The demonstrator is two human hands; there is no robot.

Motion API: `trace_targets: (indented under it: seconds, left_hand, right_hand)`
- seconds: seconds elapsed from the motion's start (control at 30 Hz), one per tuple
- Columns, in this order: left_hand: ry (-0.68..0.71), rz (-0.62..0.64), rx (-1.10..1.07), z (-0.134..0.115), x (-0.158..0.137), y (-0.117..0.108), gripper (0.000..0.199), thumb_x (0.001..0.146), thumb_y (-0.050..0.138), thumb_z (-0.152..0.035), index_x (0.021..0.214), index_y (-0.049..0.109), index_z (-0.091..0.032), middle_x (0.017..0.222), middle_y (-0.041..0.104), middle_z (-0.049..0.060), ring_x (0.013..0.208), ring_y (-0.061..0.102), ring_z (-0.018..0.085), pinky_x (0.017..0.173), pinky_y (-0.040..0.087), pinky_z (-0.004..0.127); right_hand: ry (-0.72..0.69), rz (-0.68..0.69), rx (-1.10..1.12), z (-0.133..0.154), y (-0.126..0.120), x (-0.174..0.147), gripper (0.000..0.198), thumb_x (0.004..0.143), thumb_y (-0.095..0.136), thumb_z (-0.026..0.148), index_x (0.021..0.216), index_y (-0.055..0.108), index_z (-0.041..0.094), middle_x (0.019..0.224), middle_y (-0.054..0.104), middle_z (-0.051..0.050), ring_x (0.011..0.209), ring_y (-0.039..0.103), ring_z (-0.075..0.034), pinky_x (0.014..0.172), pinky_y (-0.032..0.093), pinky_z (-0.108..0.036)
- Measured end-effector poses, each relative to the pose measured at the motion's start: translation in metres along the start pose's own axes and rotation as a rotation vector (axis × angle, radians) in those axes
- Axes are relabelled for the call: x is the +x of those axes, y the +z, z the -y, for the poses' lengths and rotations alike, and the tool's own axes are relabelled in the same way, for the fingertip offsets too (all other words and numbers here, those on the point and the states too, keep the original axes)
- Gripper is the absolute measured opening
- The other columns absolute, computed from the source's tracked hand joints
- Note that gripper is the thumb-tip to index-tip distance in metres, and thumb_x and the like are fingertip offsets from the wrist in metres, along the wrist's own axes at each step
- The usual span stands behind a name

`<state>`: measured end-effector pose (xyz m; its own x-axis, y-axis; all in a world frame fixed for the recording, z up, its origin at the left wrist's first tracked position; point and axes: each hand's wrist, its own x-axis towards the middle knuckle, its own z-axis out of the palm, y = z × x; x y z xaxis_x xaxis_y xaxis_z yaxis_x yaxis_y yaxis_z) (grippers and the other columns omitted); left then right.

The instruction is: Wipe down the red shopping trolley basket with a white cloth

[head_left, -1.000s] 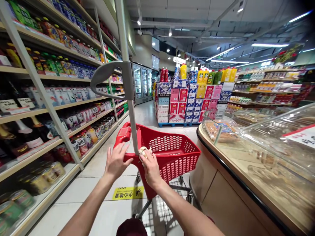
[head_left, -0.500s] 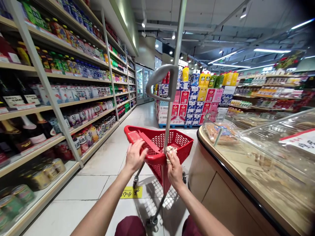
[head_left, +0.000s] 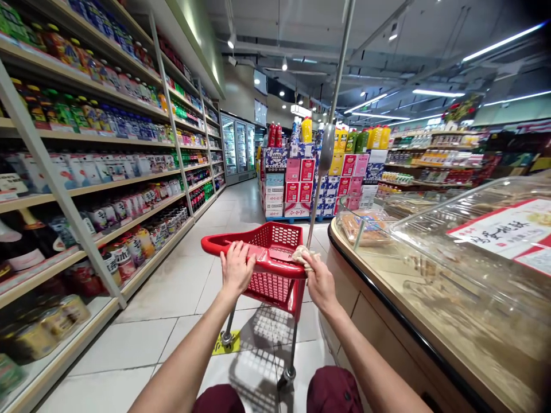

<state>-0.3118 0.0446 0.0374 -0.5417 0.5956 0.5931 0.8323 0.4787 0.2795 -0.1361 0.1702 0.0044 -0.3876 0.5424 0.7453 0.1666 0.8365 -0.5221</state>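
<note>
Right fingers (head_left: 314, 263) hold cloth (head_left: 300, 256) on cart (head_left: 282, 267); can (head_left: 123, 261) reads “冰”.

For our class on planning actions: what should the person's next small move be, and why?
Probably slide the cloth leftward along the red cart rim: the right hand holds it there, beside the pole, while the left hand rests on the rim farther left.

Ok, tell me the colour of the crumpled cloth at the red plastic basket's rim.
The crumpled cloth is cream; the head view shows it best.
</note>
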Motion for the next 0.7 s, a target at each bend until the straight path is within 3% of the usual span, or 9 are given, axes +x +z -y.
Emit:
trace_targets:
  seconds: [0.17,0.37,0.53,0.63,0.7]
  left_hand:
    - [0.048,0.014,-0.016,-0.013,-0.003,0.009,0.042,0.084,0.036,-0.04,0.118,0.051,-0.021,0.131,0.047,0.008,0.126,0.034,0.025,0.104,0.018,0.057]
    - [0.095,0.058,-0.053,-0.024,-0.011,0.007,0.04,0.084,0.036,-0.035,0.119,0.049,-0.022,0.132,0.047,0.007,0.126,0.034,0.023,0.105,0.018,0.057]
    - [0.11,0.06,-0.163,-0.031,-0.008,-0.008,0.042,0.088,0.024,-0.032,0.123,0.045,-0.022,0.129,0.049,0.007,0.123,0.039,0.02,0.106,0.017,0.056]
    - [0.258,0.087,-0.175,-0.046,-0.005,-0.01,0.044,0.087,0.029,-0.036,0.128,0.036,-0.025,0.136,0.041,0.005,0.127,0.034,0.019,0.106,0.016,0.055]
    - [0.39,0.161,-0.121,-0.058,-0.003,-0.003,0.049,0.081,0.042,-0.038,0.128,0.037,-0.025,0.137,0.039,0.006,0.128,0.031,0.023,0.105,0.019,0.056]
  right_hand:
    - [-0.221,0.079,-0.183,0.037,0.027,-0.006,0.043,0.08,0.037,0.007,0.115,0.056,0.023,0.123,0.054,-0.006,0.12,0.043,-0.019,0.103,0.023,-0.044]
    - [-0.137,-0.083,-0.292,0.012,0.018,-0.007,0.045,0.077,0.037,0.005,0.115,0.055,0.021,0.122,0.054,-0.009,0.118,0.044,-0.021,0.102,0.023,-0.048]
    - [-0.149,0.05,-0.101,0.039,0.038,-0.004,0.056,0.074,0.04,0.009,0.129,0.042,0.018,0.136,0.039,-0.01,0.128,0.029,-0.025,0.103,0.023,-0.048]
    - [-0.071,0.024,0.124,0.045,0.04,0.005,0.056,0.081,0.035,0.017,0.136,0.027,0.017,0.134,0.042,-0.009,0.122,0.039,-0.02,0.099,0.033,-0.04]
    - [0.025,-0.055,0.153,0.035,0.033,0.011,0.049,0.086,0.03,0.023,0.135,0.031,0.017,0.127,0.049,-0.009,0.115,0.047,-0.019,0.097,0.035,-0.04]
